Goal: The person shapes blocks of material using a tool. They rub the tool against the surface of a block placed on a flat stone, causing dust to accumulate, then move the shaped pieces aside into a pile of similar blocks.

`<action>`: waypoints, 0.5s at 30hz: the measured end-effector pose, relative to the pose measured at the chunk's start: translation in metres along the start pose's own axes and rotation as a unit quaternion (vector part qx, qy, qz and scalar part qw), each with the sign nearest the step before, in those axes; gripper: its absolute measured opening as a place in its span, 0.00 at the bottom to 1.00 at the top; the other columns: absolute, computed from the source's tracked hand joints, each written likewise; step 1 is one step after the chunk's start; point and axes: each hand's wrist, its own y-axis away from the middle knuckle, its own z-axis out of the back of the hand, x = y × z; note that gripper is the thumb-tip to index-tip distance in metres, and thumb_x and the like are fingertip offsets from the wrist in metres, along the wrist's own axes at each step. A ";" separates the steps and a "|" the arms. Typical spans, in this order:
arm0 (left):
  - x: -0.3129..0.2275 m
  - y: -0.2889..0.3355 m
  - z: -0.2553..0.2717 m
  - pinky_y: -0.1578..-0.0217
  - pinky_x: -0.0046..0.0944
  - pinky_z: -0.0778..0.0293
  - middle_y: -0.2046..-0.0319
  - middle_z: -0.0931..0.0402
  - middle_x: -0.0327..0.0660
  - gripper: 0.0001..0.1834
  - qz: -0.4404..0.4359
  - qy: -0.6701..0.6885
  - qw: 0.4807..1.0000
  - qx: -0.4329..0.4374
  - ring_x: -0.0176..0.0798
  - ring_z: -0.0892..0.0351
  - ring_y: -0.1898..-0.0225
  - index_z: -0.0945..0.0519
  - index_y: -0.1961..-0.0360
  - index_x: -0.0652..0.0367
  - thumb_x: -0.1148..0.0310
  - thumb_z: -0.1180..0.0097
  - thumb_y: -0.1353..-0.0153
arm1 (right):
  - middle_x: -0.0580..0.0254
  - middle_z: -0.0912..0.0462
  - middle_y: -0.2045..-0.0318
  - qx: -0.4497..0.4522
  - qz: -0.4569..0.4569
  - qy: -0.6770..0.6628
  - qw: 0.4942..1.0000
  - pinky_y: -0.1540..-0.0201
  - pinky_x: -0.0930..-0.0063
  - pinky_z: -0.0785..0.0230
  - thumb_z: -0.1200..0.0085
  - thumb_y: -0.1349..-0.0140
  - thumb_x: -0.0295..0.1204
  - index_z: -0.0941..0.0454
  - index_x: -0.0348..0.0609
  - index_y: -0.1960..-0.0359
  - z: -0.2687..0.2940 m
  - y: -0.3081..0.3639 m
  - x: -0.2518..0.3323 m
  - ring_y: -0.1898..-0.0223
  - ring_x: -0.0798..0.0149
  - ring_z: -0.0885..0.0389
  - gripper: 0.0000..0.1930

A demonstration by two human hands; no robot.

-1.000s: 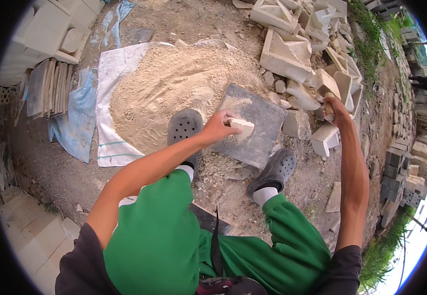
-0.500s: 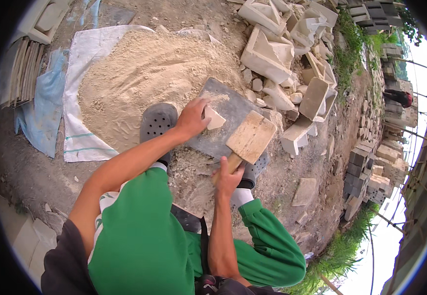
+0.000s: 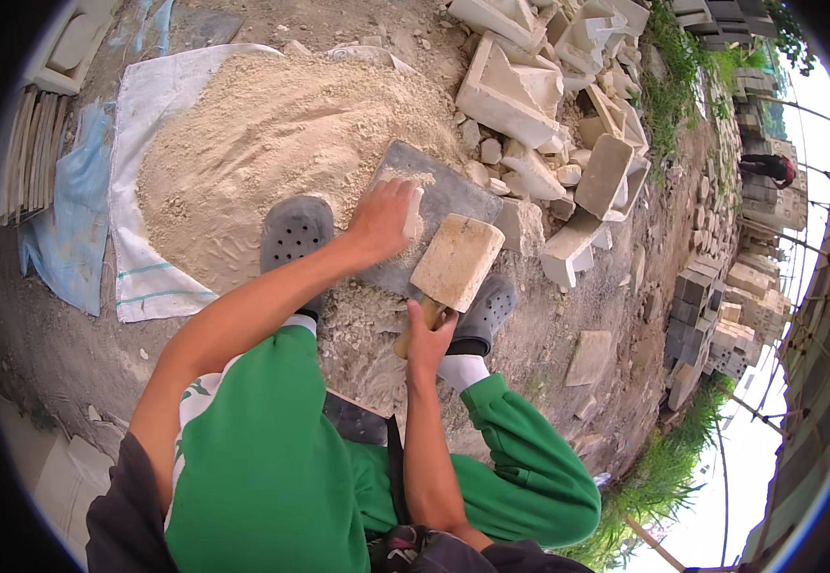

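Note:
My left hand grips a small pale chunk of stone over a flat grey slab lying on the ground. The fingers cover most of the chunk, and only its narrow side shows. In my right hand is a wooden mallet, held by its short handle just below the block-shaped head. The mallet head is tilted up over the near right part of the slab, apart from the chunk. Pale crumbs lie on the slab.
Beyond my left foot, a heap of pale crushed material rests on a white woven sheet. Broken pale moulded blocks are piled at the far right. My grey clogs flank the slab. Stacked grey blocks and a distant person appear farther right.
My left hand has turned the chunk, so its broad face no longer shows and the fingers lie over it. The mallet has shifted left a little, its head tilting more upright.

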 end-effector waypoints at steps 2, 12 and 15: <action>-0.010 0.000 0.005 0.43 0.49 0.32 0.50 0.29 0.54 0.40 0.045 0.010 0.999 -0.024 0.55 0.30 0.45 0.32 0.41 0.66 0.60 0.29 0.54 | 0.51 0.21 0.49 0.008 0.020 -0.065 0.998 0.50 0.65 0.27 0.31 0.45 0.36 0.31 0.32 0.40 0.003 -0.012 -0.007 0.57 0.53 0.18 0.33; -0.004 0.015 0.014 0.44 0.50 0.31 0.51 0.31 0.52 0.35 0.057 -0.041 0.997 0.029 0.55 0.31 0.45 0.29 0.43 0.64 0.64 0.32 0.52 | 0.59 0.20 0.72 0.151 -0.186 -0.179 0.954 0.75 0.71 0.26 0.31 0.48 0.28 0.25 0.32 0.57 -0.009 -0.025 0.001 0.78 0.68 0.22 0.20; 0.005 0.025 0.013 0.44 0.51 0.31 0.49 0.31 0.52 0.32 0.021 -0.016 0.999 0.022 0.57 0.32 0.44 0.29 0.44 0.64 0.66 0.32 0.50 | 0.58 0.19 0.73 0.122 -0.161 -0.145 0.968 0.80 0.73 0.30 0.31 0.46 0.30 0.23 0.29 0.58 -0.005 -0.027 0.008 0.82 0.69 0.24 0.20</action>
